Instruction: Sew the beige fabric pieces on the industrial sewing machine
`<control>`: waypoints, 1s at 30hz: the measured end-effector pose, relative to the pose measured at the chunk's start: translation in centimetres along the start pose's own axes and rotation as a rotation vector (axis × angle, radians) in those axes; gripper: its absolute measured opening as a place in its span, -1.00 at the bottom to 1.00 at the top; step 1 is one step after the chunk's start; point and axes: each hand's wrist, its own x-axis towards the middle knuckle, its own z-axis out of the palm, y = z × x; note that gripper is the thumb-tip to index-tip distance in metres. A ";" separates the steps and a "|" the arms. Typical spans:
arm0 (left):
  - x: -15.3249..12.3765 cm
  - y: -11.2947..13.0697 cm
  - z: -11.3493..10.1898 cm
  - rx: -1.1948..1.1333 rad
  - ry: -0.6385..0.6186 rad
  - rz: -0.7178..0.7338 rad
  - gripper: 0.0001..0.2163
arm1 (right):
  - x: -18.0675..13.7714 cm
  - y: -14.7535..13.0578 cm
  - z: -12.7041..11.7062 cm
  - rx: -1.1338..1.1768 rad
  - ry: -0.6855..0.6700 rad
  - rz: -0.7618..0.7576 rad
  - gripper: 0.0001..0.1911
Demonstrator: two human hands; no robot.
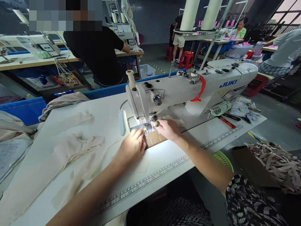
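Observation:
A white JUKI sewing machine [188,91] stands on a white table [164,163]. My left hand [131,147] lies curled just left of the needle plate, fingertips pinched at a small piece right under the presser foot [147,127]. My right hand [167,129] is closed on something small beside the needle. What either pinches is too small to name. A tan piece [154,138] lies on the table between my hands.
Pale cream fabric pieces [70,150] lie piled on the table's left. Red-handled snips [227,121] and a thread coil [219,109] sit right of the machine. A box of fabric strips [275,163] and a green basket [223,158] stand lower right. Other people work behind.

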 end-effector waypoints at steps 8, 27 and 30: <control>0.5 -1.6 -1.8 -0.100 -0.088 -0.205 -0.62 | -1.6 -0.2 -0.9 0.008 0.003 -0.080 -0.69; -17.1 2.8 -17.2 -0.704 -0.469 -1.133 -0.49 | -15.4 -8.0 0.9 0.353 -0.199 -0.665 -0.71; -23.1 4.8 -19.2 -0.827 -0.567 -1.211 -0.53 | -17.7 -8.1 0.1 0.789 -0.372 -0.372 -0.69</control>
